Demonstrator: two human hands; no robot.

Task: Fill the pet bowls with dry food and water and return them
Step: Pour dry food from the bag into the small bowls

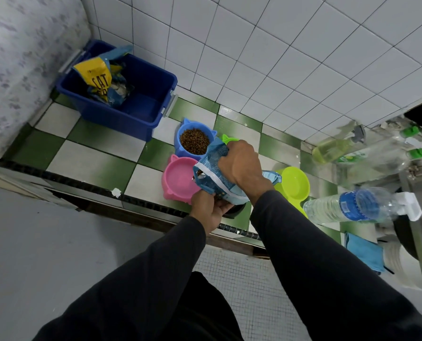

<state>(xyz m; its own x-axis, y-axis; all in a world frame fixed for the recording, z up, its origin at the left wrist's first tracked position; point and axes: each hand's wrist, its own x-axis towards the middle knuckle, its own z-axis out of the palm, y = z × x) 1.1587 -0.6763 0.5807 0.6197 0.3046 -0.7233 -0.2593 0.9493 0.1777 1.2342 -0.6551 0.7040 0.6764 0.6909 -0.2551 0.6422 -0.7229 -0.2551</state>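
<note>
A blue cat-eared bowl (pixel 194 141) full of brown kibble stands on the checkered counter. In front of it sits an empty pink cat-eared bowl (pixel 179 178). Both hands hold a light-blue food bag (pixel 214 173) tilted with its open mouth over the pink bowl. My right hand (pixel 241 163) grips the bag from above, and my left hand (pixel 208 209) holds its lower end. A lime-green bowl (pixel 294 184) lies to the right, another green one (pixel 228 139) is mostly hidden behind the bag, and a dark bowl (pixel 235 210) peeks out beneath the bag.
A blue plastic bin (pixel 143 99) at the back left holds a yellow and blue cat food bag (pixel 101 78). Clear water bottles (pixel 345 205) and spray bottles (pixel 335 148) lie at the right by a metal sink. A blue cloth (pixel 363 252) lies near the front edge.
</note>
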